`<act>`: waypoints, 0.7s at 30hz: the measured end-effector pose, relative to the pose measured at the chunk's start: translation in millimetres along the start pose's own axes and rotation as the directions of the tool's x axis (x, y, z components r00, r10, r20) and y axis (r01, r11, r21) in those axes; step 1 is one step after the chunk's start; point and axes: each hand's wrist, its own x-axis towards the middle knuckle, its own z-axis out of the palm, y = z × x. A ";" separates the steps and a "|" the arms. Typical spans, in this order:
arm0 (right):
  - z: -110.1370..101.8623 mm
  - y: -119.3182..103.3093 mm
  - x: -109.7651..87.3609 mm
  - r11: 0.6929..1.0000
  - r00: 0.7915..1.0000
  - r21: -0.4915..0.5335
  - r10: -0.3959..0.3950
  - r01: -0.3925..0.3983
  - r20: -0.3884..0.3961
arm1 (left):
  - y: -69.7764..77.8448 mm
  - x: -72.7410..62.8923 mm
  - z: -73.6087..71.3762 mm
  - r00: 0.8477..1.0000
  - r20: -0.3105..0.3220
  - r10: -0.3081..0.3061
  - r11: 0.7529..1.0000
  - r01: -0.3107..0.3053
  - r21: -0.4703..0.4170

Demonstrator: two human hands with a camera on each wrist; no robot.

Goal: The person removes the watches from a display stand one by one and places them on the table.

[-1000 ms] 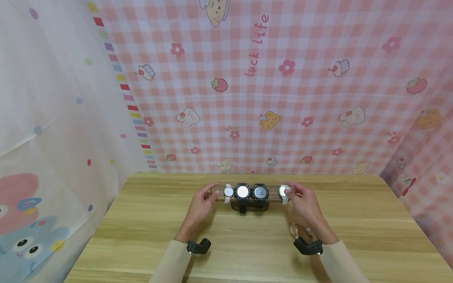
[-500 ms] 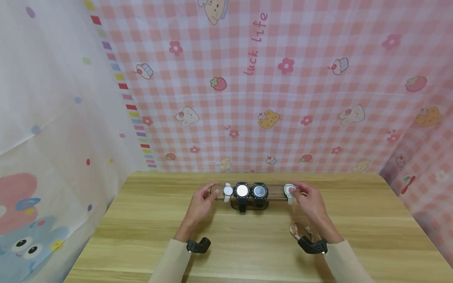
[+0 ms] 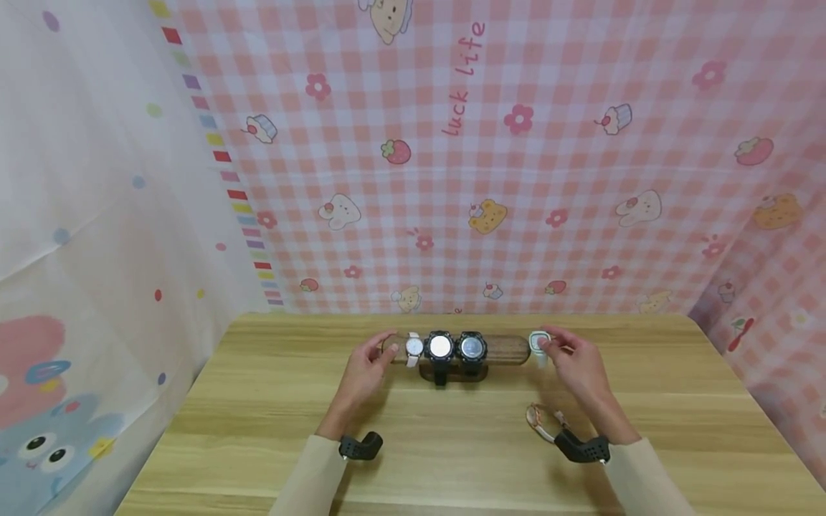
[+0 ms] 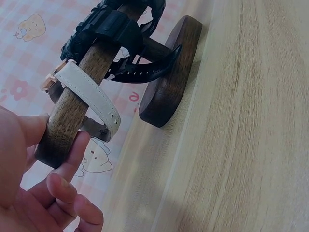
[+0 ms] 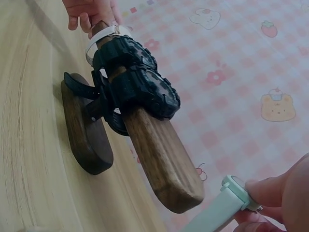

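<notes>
A dark wooden watch stand (image 3: 508, 350) has a raised bar on an oval base. My left hand (image 3: 365, 369) grips the bar's left end between thumb and fingers, as the left wrist view shows. Beside those fingers hangs a watch with a white strap (image 4: 87, 87). Two chunky black watches (image 5: 149, 92) sit side by side near the middle of the bar. Just past the bar's right end, my right hand (image 3: 581, 365) pinches a pale mint-green watch (image 5: 236, 193) by its case. That watch is apart from the bar, its strap hanging down.
A rose-gold watch with a light strap (image 3: 542, 424) lies on the wooden table (image 3: 452, 451), partly behind the right wrist's black camera. A pink checked cloth (image 3: 426, 179) hangs behind the table, with a white cloth (image 3: 116, 215) on the left.
My right hand has moved right, sliding the mint-green watch off the bar's right end. My left hand keeps its grip on the left end.
</notes>
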 end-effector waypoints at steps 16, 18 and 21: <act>-14.8 -6.8 -10.2 0.995 1.000 0.091 -0.028 0.028 -0.004 | -0.9 0.7 0.3 1.000 -0.004 0.008 1.000 -0.008 0.007; -15.3 -8.1 -11.3 0.996 0.999 0.084 -0.042 0.043 -0.008 | -1.2 0.9 0.3 1.000 -0.002 0.009 1.000 -0.008 0.007; -16.0 -11.0 -14.0 0.995 0.998 0.070 -0.065 0.066 -0.013 | -1.2 1.1 0.4 1.000 0.002 0.008 1.000 -0.008 0.005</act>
